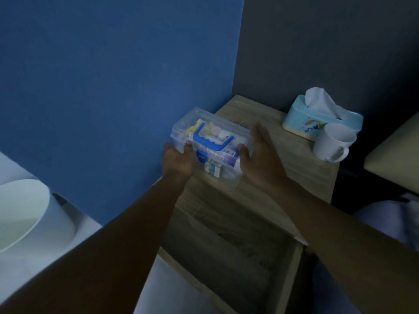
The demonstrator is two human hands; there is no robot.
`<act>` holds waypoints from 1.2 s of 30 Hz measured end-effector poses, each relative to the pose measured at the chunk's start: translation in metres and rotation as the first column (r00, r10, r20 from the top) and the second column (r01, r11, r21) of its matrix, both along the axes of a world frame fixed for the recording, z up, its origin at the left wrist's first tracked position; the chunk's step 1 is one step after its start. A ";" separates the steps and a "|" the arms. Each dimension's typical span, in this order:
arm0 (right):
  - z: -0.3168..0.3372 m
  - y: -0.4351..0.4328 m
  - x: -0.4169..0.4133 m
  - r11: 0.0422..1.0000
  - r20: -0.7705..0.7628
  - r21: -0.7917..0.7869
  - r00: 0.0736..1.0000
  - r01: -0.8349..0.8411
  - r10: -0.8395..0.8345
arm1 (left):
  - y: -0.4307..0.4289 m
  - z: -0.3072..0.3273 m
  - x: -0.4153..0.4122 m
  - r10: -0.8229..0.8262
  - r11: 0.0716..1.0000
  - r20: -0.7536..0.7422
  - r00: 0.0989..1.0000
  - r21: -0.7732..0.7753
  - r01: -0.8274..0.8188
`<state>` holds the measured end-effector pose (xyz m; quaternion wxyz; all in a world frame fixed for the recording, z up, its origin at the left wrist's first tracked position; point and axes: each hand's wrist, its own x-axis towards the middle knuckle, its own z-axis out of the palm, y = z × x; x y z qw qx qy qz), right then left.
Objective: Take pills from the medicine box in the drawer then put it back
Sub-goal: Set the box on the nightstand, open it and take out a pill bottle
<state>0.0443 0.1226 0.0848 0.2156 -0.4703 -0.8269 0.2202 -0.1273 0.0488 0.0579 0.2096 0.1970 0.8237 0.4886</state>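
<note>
A clear plastic medicine box [212, 141] with a blue handle and blue latch is at the left part of the wooden nightstand top [301, 168], next to the blue wall. Packets and small boxes show through its lid, which is closed. My left hand [178, 160] grips its left end, thumb on the lid. My right hand [258, 155] holds its right end, fingers stretched along the side. Whether the box rests on the top or hangs just above it I cannot tell. Below, the drawer [229, 257] is pulled out and open.
A light blue tissue box [317, 120] and a white mug [332, 142] stand at the nightstand's back right. A white round basin [22, 211] sits low on the left. A beige cushion edge [394, 157] lies to the right.
</note>
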 end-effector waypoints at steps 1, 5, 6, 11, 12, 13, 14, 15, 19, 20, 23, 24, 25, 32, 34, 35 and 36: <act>0.001 0.004 0.002 0.998 0.051 0.030 0.997 -0.060 0.059 | 0.000 -0.001 0.003 0.008 1.000 0.106 0.994 -0.013 -0.007; 0.000 0.016 0.014 0.963 0.257 0.072 0.938 -0.259 0.233 | 0.002 0.001 0.012 -0.021 0.994 0.550 0.835 0.099 -0.040; 0.000 0.017 0.016 0.955 0.283 0.085 0.926 -0.284 0.250 | 0.004 0.003 0.014 -0.030 0.988 0.607 0.794 0.136 -0.067; 0.000 0.017 0.018 0.931 0.355 0.145 0.896 -0.336 0.268 | 0.007 0.005 0.017 -0.038 0.975 0.675 0.737 0.186 -0.120; 0.000 0.017 0.018 0.933 0.360 0.141 0.895 -0.330 0.263 | 0.008 0.004 0.016 -0.033 0.974 0.678 0.734 0.185 -0.127; 0.000 0.018 0.017 0.938 0.362 0.130 0.896 -0.321 0.256 | 0.009 0.003 0.015 -0.032 0.974 0.682 0.730 0.185 -0.130; 0.001 0.018 0.017 0.945 0.358 0.113 0.900 -0.308 0.250 | 0.009 0.001 0.014 -0.030 0.975 0.683 0.730 0.181 -0.129; 0.001 0.018 0.016 0.950 0.346 0.094 0.905 -0.296 0.248 | 0.010 -0.001 0.014 -0.026 0.976 0.685 0.728 0.174 -0.130; 0.000 0.018 0.015 0.954 0.335 0.090 0.911 -0.284 0.240 | 0.010 -0.008 0.012 -0.006 0.977 0.684 0.729 0.159 -0.142; -0.001 0.018 0.015 0.954 0.341 0.103 0.911 -0.283 0.233 | 0.009 -0.009 0.011 -0.006 0.975 0.678 0.735 0.167 -0.147; -0.002 0.018 0.014 0.959 0.311 0.081 0.921 -0.271 0.234 | 0.005 -0.009 0.009 -0.016 0.970 0.672 0.741 0.190 -0.152; -0.003 0.018 0.013 0.959 0.303 0.074 0.923 -0.273 0.239 | 0.003 -0.010 0.008 -0.019 0.969 0.672 0.740 0.196 -0.153; -0.004 0.019 0.013 0.959 0.300 0.072 0.923 -0.272 0.240 | 0.001 -0.011 0.007 -0.026 0.966 0.674 0.738 0.205 -0.154; -0.009 0.022 0.015 0.953 0.266 0.092 0.930 -0.288 0.255 | -0.019 -0.030 0.010 -0.121 0.968 0.592 0.797 0.249 -0.038; -0.010 0.026 0.016 0.956 0.263 0.042 0.926 -0.290 0.270 | -0.023 -0.036 0.010 -0.137 0.973 0.490 0.861 0.230 0.023; -0.010 0.028 0.017 0.958 0.272 0.008 0.922 -0.287 0.274 | -0.024 -0.038 0.010 -0.142 0.978 0.406 0.903 0.198 0.065; -0.010 0.031 0.018 0.959 0.284 -0.012 0.918 -0.285 0.276 | -0.025 -0.039 0.010 -0.144 0.983 0.298 0.944 0.152 0.102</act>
